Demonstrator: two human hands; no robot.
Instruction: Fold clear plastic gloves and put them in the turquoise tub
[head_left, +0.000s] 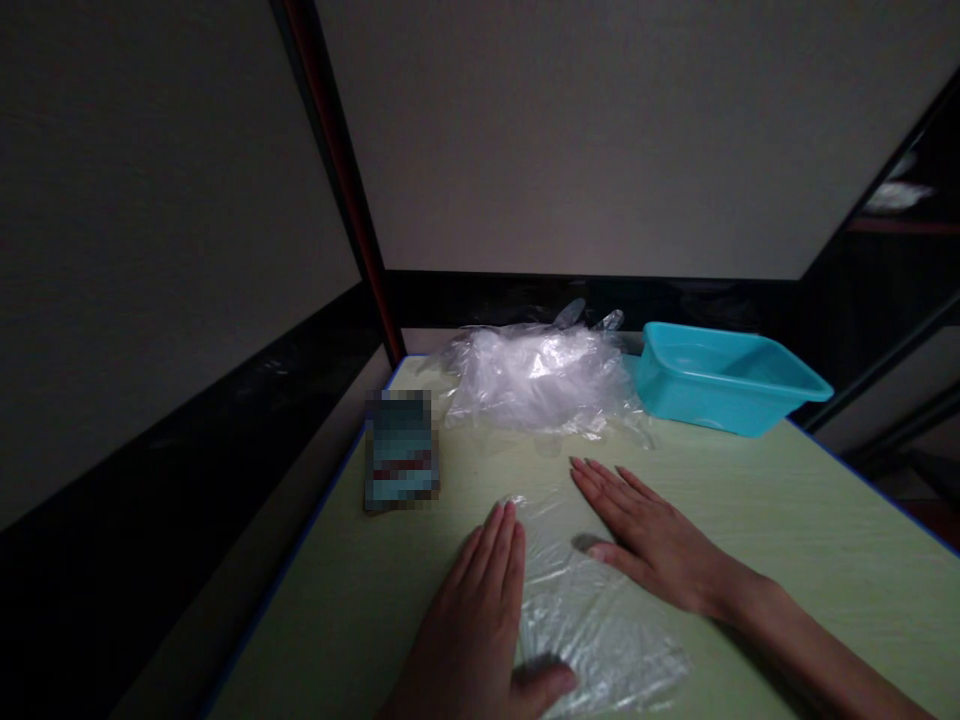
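A clear, wrinkled plastic bag (592,630) lies spread flat on the pale green table (810,560). Along its left edge rests my left hand (480,610), fingers stretched forward and thumb over the plastic. My right hand (652,540) lies palm down across the bag's upper right part, its fingers straight and its thumb held apart. Neither hand is closed around anything. Beyond them sits a crumpled heap of clear plastic bags (540,380).
A turquoise plastic basin (720,410) stands at the table's back right. On the left edge lies a rectangular object (402,450), blurred by pixelation. Grey partition panels (570,140) rise behind the table and on its left side.
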